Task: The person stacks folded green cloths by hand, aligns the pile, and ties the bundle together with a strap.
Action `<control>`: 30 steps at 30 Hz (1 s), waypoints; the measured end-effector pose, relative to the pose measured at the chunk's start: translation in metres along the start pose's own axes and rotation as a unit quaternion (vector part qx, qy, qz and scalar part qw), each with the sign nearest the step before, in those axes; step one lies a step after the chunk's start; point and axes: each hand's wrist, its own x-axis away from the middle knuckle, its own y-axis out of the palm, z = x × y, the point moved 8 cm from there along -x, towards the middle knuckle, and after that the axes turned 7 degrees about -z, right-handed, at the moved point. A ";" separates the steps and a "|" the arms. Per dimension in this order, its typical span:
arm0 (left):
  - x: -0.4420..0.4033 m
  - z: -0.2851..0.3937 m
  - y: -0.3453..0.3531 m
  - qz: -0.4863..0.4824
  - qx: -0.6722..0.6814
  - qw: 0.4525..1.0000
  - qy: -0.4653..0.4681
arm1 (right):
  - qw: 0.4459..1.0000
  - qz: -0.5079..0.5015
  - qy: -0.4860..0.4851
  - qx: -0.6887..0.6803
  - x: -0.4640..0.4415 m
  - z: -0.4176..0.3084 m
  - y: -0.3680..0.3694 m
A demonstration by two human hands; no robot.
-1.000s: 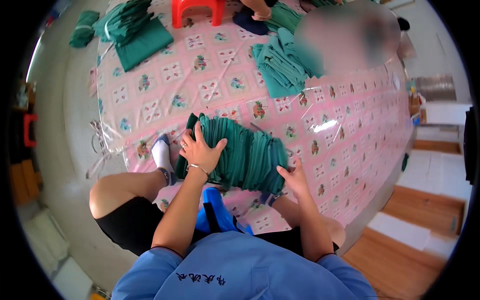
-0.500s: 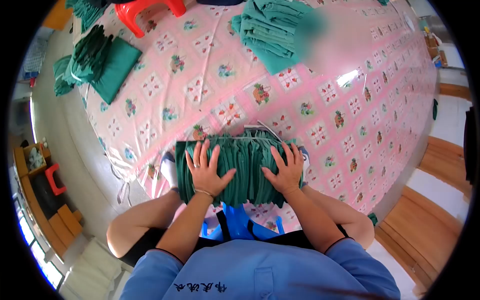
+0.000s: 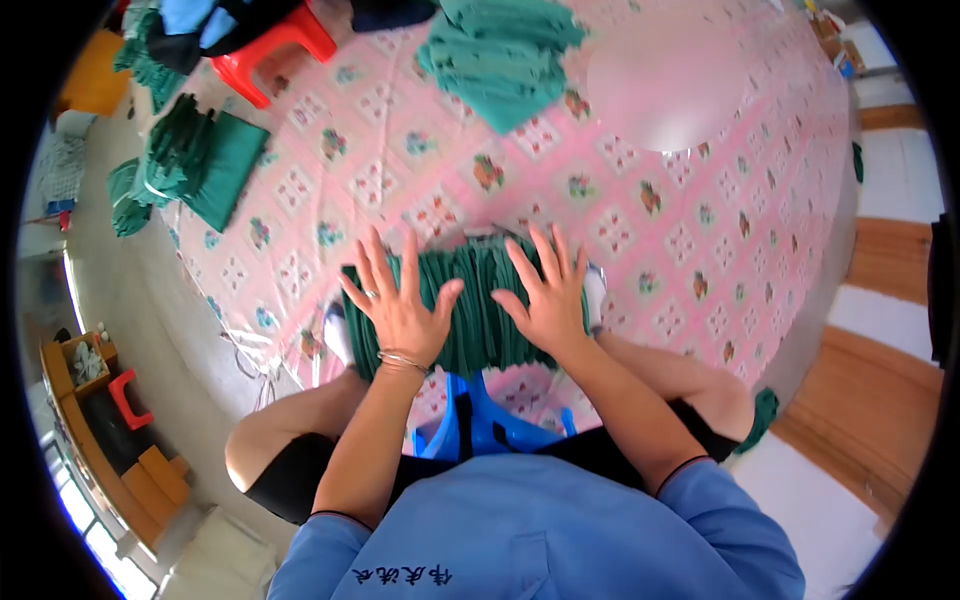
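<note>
A bundle of folded dark green cloths (image 3: 470, 310) stands between my feet on the pink patterned sheet, its folds side by side. My left hand (image 3: 402, 310) rests over the bundle's left part, fingers spread, with a ring and a bracelet on it. Over the right part is my right hand (image 3: 550, 300), its fingers also spread. Both hands are at the top of the cloths without wrapping round them. Pale strap ends (image 3: 488, 232) show at the bundle's far edge.
Lighter green folded cloths (image 3: 500, 65) lie ahead. At the left are a dark green pile (image 3: 178, 160) and a red stool (image 3: 275, 55), with a person (image 3: 215, 20) by it. A blue stool (image 3: 480, 420) is beneath me. Wooden boards (image 3: 865, 400) lie at the right.
The bundle has turned from slanted to straight across between my feet. My right hand has moved from its right end onto its top. The fingers of both hands are now raised and spread.
</note>
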 end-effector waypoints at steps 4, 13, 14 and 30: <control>0.015 0.001 0.040 -0.100 -0.002 0.995 0.022 | 0.999 -0.024 -0.016 -0.027 0.017 0.003 0.032; 0.038 -0.032 0.097 -0.095 0.030 0.994 0.047 | 0.992 -0.111 -0.057 -0.020 0.028 0.025 0.064; 0.039 -0.033 0.098 -0.094 0.029 0.994 0.047 | 0.990 -0.119 -0.063 -0.034 0.030 0.025 0.059; 0.086 -0.019 0.076 -0.281 -0.090 0.954 -0.051 | 0.875 -0.275 0.286 -0.277 0.123 0.137 0.074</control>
